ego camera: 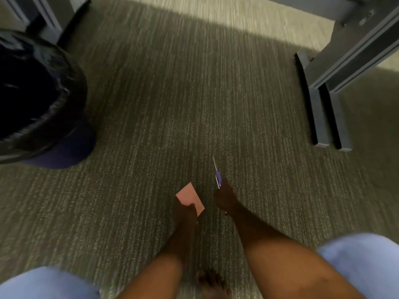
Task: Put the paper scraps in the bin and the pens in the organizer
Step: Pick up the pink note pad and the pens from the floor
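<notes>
My left hand (186,213) pinches a pink paper scrap (189,197) over the carpet, low in the middle of the head view. Just to its right, my right hand (225,198) grips a pen (217,174) with a purple grip, its tip pointing up and away from me. A round bin (43,100) lined with a black bag stands on the floor at the far left, well apart from both hands. No organizer is in view.
Grey-green striped carpet (172,104) covers the floor. Grey desk legs and feet stand at the right (323,104) and the top left (49,16). My bare foot (212,283) shows at the bottom.
</notes>
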`<state>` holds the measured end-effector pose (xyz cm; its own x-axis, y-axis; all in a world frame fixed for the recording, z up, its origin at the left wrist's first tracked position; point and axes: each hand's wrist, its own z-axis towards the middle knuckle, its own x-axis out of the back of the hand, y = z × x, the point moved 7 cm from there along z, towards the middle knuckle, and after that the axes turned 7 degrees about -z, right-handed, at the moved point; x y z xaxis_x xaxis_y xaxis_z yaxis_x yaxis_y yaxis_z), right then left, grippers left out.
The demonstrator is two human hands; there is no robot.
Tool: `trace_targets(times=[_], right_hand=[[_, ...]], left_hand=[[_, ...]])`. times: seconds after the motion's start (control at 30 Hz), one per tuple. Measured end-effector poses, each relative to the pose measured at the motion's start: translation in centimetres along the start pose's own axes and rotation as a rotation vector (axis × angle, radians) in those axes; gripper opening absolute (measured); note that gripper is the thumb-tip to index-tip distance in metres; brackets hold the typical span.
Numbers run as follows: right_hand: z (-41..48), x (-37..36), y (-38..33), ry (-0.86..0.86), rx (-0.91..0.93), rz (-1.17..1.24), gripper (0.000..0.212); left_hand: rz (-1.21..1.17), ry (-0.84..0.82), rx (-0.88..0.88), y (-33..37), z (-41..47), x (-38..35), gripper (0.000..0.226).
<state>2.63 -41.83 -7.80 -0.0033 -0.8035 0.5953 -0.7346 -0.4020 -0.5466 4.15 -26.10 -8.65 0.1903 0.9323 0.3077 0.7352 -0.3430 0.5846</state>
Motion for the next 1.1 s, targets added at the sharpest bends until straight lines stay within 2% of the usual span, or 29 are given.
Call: trace_targets(times=[0.07, 0.2, 0.27, 0.37, 0.53, 0.77, 0.93, 1.1], right_hand=[[-1.7, 0.8, -1.3, 0.009, -0.068, 0.011, 0.054], [-6.2, 2.2, -4.6, -0.07, -0.132, 0.081, 0.041], [-8.5, 3.8, -6.4, -0.057, -0.143, 0.096, 0.028], [-12.2, 6.4, -9.8, -0.046, -0.121, 0.12, 0.031], [-19.6, 11.2, -15.8, -0.051, -0.143, 0.312, 0.034], [-28.4, 19.7, -22.3, -0.051, -0.119, 0.451, 0.019], [-33.8, 25.3, -25.4, -0.031, -0.063, 0.561, 0.019], [-38.7, 29.8, -26.7, 0.009, -0.085, 0.638, 0.019]], left_hand=[[-0.134, 0.049, 0.001, 1.2, -2.7, 2.6, 0.062], [-0.357, 0.033, -0.062, 3.9, -7.4, 7.3, 0.042], [-0.339, 0.033, -0.039, 5.2, -9.9, 9.6, 0.039], [-0.335, 0.041, -0.066, 7.9, -13.9, 12.7, 0.035], [-0.334, 0.025, -0.043, 12.4, -22.0, 17.3, 0.03], [-0.274, 0.0, -0.105, 20.3, -32.3, 21.6, 0.027], [-0.222, -0.14, -0.21, 25.6, -39.0, 22.8, 0.022], [-0.207, -0.234, -0.24, 28.9, -44.6, 23.7, 0.03]])
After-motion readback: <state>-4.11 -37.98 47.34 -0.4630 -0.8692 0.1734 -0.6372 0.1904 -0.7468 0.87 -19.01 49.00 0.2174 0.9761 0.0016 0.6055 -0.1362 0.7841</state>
